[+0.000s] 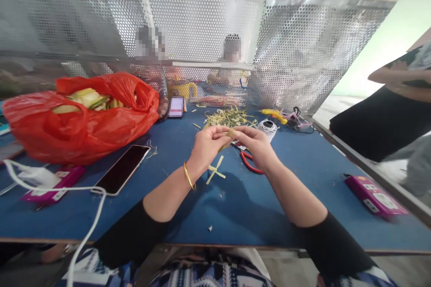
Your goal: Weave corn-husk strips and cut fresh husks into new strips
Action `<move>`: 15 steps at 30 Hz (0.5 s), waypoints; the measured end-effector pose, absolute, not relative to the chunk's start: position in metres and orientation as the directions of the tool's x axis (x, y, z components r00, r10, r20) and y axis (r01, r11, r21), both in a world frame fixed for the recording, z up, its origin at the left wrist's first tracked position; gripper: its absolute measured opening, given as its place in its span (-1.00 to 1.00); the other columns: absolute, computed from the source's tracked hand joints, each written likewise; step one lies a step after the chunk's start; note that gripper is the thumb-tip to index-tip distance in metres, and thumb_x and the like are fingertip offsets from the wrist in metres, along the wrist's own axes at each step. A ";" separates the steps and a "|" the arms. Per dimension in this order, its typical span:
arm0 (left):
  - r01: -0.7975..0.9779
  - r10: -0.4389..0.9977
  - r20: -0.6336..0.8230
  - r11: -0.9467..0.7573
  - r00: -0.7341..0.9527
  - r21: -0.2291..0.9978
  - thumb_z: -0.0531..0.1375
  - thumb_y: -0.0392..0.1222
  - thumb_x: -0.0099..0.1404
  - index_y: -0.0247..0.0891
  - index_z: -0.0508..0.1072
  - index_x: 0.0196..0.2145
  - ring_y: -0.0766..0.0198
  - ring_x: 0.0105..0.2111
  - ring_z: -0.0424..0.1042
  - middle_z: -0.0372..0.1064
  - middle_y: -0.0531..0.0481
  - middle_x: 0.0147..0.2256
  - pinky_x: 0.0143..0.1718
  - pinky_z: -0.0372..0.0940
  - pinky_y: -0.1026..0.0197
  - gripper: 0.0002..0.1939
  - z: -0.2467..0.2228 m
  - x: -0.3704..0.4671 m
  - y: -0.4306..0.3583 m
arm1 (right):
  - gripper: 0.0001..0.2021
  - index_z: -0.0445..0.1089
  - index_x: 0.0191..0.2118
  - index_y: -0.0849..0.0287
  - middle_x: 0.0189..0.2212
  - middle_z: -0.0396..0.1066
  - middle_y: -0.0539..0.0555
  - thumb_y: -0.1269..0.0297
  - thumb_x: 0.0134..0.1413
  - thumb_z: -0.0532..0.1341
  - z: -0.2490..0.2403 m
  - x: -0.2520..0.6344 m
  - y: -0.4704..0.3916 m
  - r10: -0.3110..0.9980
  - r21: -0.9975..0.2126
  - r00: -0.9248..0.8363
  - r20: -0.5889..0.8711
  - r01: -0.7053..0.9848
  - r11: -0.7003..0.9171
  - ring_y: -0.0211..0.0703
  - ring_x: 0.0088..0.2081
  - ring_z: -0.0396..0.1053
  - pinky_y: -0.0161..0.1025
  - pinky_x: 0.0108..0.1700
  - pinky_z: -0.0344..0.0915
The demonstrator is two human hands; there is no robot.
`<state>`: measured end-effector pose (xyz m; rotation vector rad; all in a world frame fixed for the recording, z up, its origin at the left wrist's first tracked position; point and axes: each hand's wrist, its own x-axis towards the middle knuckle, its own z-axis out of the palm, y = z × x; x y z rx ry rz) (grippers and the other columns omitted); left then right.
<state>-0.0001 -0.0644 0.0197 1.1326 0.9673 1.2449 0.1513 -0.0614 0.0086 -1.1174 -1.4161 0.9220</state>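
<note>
Largest in front of me is the mesh screen (202, 22), upright along the far edge of the bench (256, 219), and it seems to mark off my place from the people beyond it. The red bag (81, 134) sits to my left with its mouth gaping, probably so that the pale green scraps inside lie within reach without crowding the middle. A dark phone (123, 170) lies flat near the bag, screen up, perhaps parked there to be out of my way. Straight ahead, just past my fingers, is a loose heap (232, 117) of leafy strips, handy for both arms. My forearms slant inward from either side, elbows wide, wrists raised off the surface, so that my left hand (207, 145) and right hand (257, 145) meet over the bench centre, fingers curled, thumbs and fingertips closing on one thing between them. The glue gun (274, 115) is beyond my right hand, a white roll (268, 129) nearer, and a red-handled tool (251, 163) under that hand, its head too covered to tell. A flat cross (216, 170) of pale strips rests below my left hand, clear of my grip. Smallest is the strip (225, 143) itself, pinched from both ends, I judge, to keep something so slight steady.
</note>
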 end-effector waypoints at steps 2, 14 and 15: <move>-0.198 0.995 0.054 -0.036 0.088 0.980 0.37 -0.41 0.02 -0.28 0.52 -0.40 0.35 -0.47 0.48 0.51 0.07 -0.51 -0.33 0.39 0.29 -0.83 0.015 -0.001 -0.064 | -0.71 0.51 -0.46 0.17 -0.54 0.45 -0.01 0.03 -0.20 0.37 0.012 0.139 -0.060 0.962 -0.955 0.014 0.271 0.130 0.267 -0.23 -0.45 0.31 -0.25 -0.35 0.26; -0.005 0.951 -0.073 0.078 0.302 0.997 0.34 -0.42 0.07 -0.25 0.54 -0.59 0.35 -0.59 0.28 0.41 0.02 -0.59 -0.46 0.19 0.24 -0.84 0.004 -0.005 -0.063 | -0.69 0.33 -0.53 0.12 -0.66 0.35 -0.05 -0.02 -0.12 0.30 0.003 0.157 -0.053 0.877 -0.944 0.351 0.328 0.155 0.291 -0.26 -0.59 0.30 -0.28 -0.51 0.28; 0.002 0.952 -0.082 0.085 0.296 0.996 0.33 -0.41 0.09 -0.25 0.53 -0.61 0.35 -0.60 0.27 0.41 0.00 -0.60 -0.46 0.20 0.24 -0.81 0.004 -0.004 -0.063 | -0.69 0.33 -0.53 0.12 -0.66 0.36 -0.04 -0.01 -0.12 0.31 0.004 0.158 -0.052 0.879 -0.951 0.365 0.308 0.126 0.281 -0.26 -0.60 0.31 -0.29 -0.53 0.28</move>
